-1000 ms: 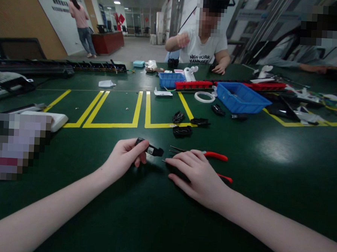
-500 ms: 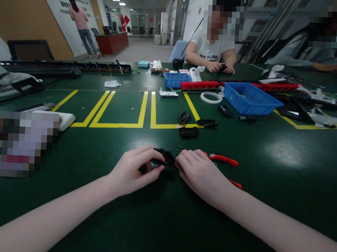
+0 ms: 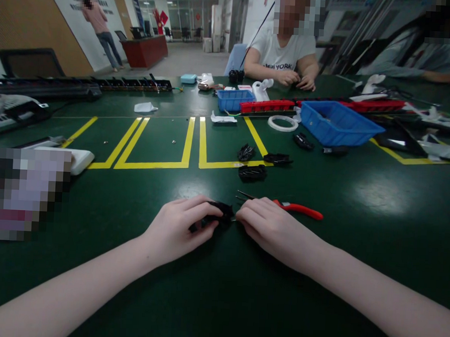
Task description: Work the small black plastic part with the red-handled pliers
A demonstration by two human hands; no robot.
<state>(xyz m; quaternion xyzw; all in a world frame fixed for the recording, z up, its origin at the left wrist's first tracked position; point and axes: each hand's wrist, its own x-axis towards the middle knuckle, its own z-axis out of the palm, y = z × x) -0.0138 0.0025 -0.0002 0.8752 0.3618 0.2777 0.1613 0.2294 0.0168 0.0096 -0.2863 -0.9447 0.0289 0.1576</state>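
Observation:
Between thumb and fingers, my left hand point(image 3: 186, 222) grips a small black plastic part point(image 3: 223, 211) low over the green table. My right hand point(image 3: 265, 226) is closed in a pinch just right of that part. A thin, light sliver shows at its fingertips, too small to name. Partly hidden behind my right hand lie red-handled pliers point(image 3: 302, 210), their slim jaws pointing left. Farther off, several similar black parts lie loose, among them one black part point(image 3: 252, 173) by the yellow tape and another point(image 3: 278, 158) to its right.
A large blue bin point(image 3: 340, 127) and a smaller blue bin point(image 3: 234, 101) stand across the table near a long red strip point(image 3: 268, 107). A white tape ring point(image 3: 282, 123) lies before them. At left is a white box point(image 3: 82, 162). A co-worker in a white shirt point(image 3: 280, 50) sits opposite.
My right hand has shifted slightly right, and a small gap with a light sliver shows beside the black part. The left hand keeps its grip. The whole view has tilted slightly.

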